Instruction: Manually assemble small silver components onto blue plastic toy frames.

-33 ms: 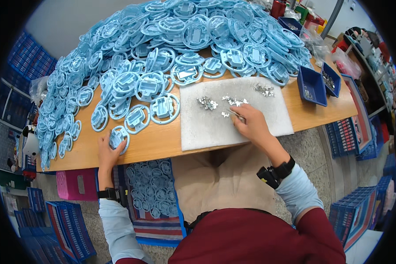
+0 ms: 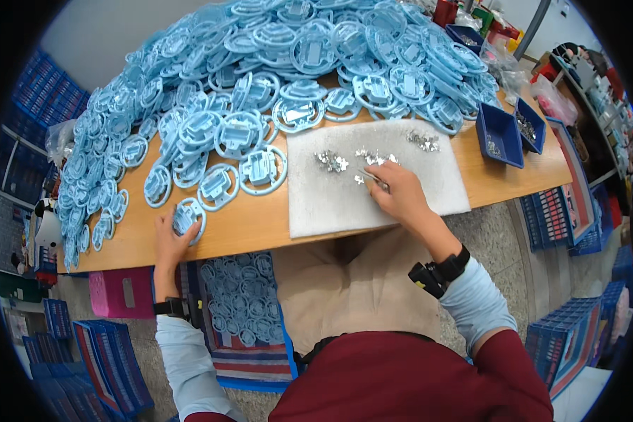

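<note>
At the table's front left, my left hand [image 2: 169, 239] grips a light-blue round plastic part [image 2: 187, 220], thumb and fingers at its rim. The part rests on the table. My right hand [image 2: 399, 191] is over a white foam mat [image 2: 323, 207], closed on slim metal tweezers [image 2: 377, 181] that point to the upper left. Close to their tips lies a small silver metal piece [image 2: 359, 180]. Small piles of such metal pieces sit on the mat: a left pile [image 2: 330, 162], a middle pile [image 2: 374, 157] and a right pile [image 2: 424, 141].
A large heap of light-blue parts [image 2: 260, 56] covers the back and left of the wooden table [image 2: 267, 228]. Two dark-blue bins [image 2: 499, 130] with metal pieces stand at the right. Below are a crate with more blue parts [image 2: 243, 299] and a pink stool [image 2: 123, 294].
The tweezers' tips have shifted slightly to the left, and more of the tweezers shows. My left hand stays on the same blue part.
</note>
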The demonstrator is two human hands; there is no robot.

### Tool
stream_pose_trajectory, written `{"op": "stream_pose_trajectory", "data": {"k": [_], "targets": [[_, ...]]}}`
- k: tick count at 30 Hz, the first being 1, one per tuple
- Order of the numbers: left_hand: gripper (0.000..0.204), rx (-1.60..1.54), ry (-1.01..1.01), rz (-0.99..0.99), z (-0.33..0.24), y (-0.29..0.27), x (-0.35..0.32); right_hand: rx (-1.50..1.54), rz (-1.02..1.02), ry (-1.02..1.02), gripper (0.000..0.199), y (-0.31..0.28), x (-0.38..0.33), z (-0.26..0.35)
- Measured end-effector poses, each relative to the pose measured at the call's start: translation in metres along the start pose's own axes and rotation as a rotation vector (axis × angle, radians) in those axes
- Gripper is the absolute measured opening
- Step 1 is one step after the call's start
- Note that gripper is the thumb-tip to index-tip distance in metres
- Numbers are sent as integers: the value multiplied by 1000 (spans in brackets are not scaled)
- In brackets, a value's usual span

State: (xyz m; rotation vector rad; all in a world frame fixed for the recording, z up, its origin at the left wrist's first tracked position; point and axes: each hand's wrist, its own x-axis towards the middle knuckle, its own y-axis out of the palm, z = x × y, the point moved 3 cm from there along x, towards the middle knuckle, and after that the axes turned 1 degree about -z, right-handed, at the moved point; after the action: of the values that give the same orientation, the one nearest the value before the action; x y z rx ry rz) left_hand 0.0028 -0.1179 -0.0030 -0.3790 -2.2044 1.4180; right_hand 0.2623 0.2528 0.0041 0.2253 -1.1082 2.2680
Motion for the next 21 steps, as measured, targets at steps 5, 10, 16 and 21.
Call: {"op": "stream_pose_trajectory", "data": {"k": [5,10,16,21], "targets": [[68,-90,-41,86,6,-3,3,-142,-46,-87,14,19,1,-4],[66,-131,-44,46,-3,1,-2,-126,-43,-52,18,20,1,-3],[64,-109,-103,14,0,7,-6,-111,-37,-22,21,19,-2,0],[59,149,228,-296,-10,4,-9,-47,-54,-5,20,18,-3,-4]]}}
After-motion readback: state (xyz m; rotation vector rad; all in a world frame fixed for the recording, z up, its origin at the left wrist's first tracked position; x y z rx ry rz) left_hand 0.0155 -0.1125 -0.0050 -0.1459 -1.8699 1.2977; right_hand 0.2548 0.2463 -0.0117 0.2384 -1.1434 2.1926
